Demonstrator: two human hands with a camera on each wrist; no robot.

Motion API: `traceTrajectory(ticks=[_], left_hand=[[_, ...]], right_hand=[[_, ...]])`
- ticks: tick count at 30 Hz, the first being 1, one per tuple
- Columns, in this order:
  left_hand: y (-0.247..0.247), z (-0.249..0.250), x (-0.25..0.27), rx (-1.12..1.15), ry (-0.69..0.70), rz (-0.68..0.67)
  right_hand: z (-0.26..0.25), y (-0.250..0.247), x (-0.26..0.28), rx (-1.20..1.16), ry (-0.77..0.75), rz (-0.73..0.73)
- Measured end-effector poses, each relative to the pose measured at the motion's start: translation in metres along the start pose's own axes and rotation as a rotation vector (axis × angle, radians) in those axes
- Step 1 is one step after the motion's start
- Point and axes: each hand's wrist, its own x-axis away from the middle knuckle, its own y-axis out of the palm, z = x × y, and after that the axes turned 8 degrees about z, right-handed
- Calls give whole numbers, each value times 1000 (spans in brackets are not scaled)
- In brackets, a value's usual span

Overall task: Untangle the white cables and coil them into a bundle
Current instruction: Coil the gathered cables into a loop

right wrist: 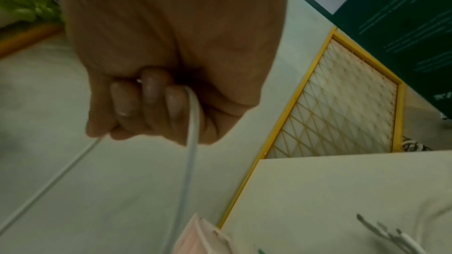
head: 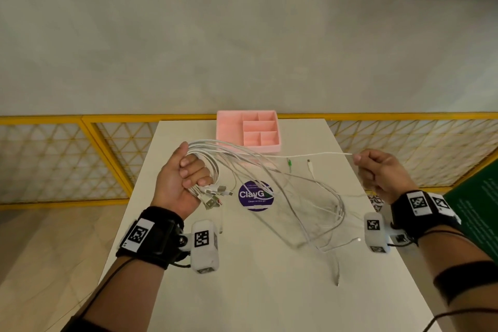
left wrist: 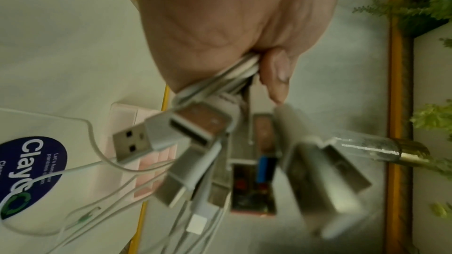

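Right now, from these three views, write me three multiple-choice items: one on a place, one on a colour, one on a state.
1. Where does the divided tray sit on the table?
A. at the far edge
B. at the near edge
C. under the left forearm

2. What colour is the tray?
A. blue
B. pink
C. black

3. What is the right hand doing?
A. lying flat on the table
B. pinching one cable stretched from the bundle that the left hand grips
C. holding the tray

Key: 1 A, the tray lies beyond the cables; 2 B, the head view shows it pink; 3 B, the fingers curl round the cable.
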Motion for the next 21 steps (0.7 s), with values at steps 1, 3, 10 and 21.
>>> traceTrajectory(ticks=[1,3,10,21], left_hand=[[-1,3,-1,18,15,5],[-1,9,0,37,38,20],[1,0,0,-6,45,29],[-3,6,-4,95,88,88]], right_hand=[[1,-1,2,-10,56,-96],[8,-4,8,66,183,-259],[44,7,23,-225,221,20],[94,10,39,457,152,54]])
